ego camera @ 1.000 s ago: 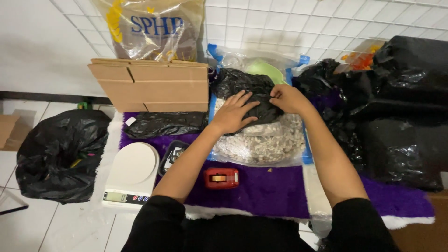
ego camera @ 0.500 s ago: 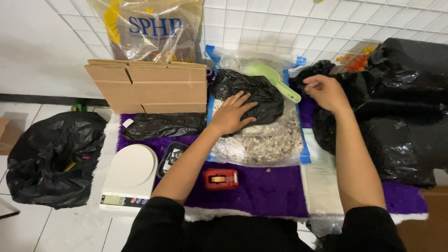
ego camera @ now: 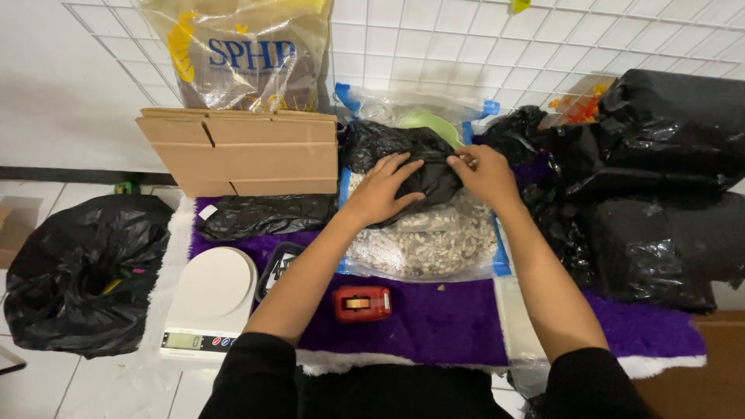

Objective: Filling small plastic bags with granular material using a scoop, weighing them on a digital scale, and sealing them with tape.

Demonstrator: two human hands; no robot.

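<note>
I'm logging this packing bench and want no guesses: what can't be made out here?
Head view only:
- Contents of the small black bag: opaque plastic, under the left hand and right hand.
- Green scoop: mostly behind that bag.
- Scale display: too small to read.
- Large black bags: contents hidden.

A small black bag [ego camera: 403,159] of crinkled, glossy plastic sits plump and filled on top of a clear bag [ego camera: 434,244] of pale, chip-like pieces. The black bag lies just behind the middle of the purple mat [ego camera: 434,322], its surface creased and its right end gathered into folds. The clear bag beneath lies flat and spread wide, blue edging showing along its sides, its pale contents visible through the plastic in front of the black bag.
</note>
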